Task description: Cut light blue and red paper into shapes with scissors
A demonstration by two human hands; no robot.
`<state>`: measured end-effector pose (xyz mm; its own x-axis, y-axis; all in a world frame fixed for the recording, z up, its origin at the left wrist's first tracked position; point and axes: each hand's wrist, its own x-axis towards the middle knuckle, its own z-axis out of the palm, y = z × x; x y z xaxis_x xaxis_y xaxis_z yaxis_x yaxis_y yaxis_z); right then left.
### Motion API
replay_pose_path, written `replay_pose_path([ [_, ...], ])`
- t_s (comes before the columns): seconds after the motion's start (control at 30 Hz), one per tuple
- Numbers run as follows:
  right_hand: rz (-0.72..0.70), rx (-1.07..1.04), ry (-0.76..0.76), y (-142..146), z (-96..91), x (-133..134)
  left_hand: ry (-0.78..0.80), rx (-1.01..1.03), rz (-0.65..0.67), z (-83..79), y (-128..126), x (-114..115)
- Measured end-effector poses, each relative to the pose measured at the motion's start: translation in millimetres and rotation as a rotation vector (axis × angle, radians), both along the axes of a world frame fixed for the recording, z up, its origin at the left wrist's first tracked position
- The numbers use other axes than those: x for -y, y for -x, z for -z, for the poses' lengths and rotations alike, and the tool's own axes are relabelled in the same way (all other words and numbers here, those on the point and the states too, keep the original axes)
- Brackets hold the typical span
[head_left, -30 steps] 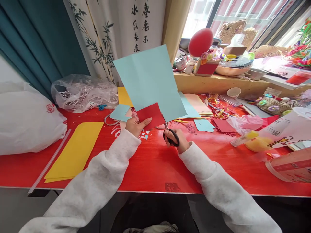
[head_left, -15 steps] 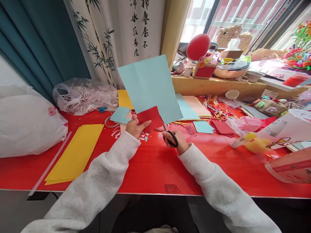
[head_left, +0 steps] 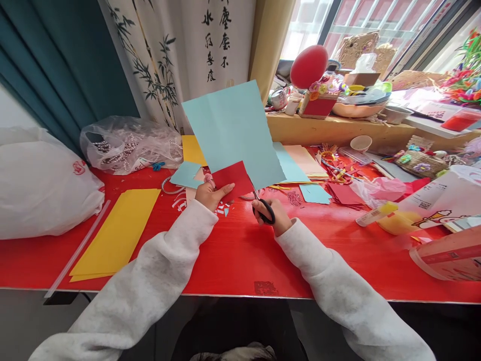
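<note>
My left hand pinches a red paper piece together with a large light-blue sheet behind it, both raised above the table. The blue sheet's lower right edge looks ragged. In my right hand is a pair of scissors with black handles. Their blades point up and meet the papers at the red piece's lower right corner; how far the blades are apart is too small to tell. Small paper scraps lie on the table below my left hand.
Yellow sheets lie at left on the red table, beside a white plastic bag. At right are a small blue piece, red papers, a glue tube and a plastic tub.
The view has tipped slightly, so most things sit a little higher in the picture. Both hands keep the same hold, and the scissors stay at the paper's edge.
</note>
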<state>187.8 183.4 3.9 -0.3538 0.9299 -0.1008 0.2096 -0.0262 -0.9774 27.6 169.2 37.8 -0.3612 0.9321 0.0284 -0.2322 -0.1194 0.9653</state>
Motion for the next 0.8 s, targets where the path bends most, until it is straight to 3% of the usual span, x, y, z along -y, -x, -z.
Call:
replay_pose_path([
  [0.3, -0.009, 0.018, -0.027, -1.8, -2.0, -0.7, 0.050, -0.234, -0.015, -7.2, -2.3, 7.4],
  [0.8, 0.023, 0.033, -0.004, -0.2, -6.2, 1.3, 0.067, -0.187, 0.117, 11.4, 6.3, -3.7],
])
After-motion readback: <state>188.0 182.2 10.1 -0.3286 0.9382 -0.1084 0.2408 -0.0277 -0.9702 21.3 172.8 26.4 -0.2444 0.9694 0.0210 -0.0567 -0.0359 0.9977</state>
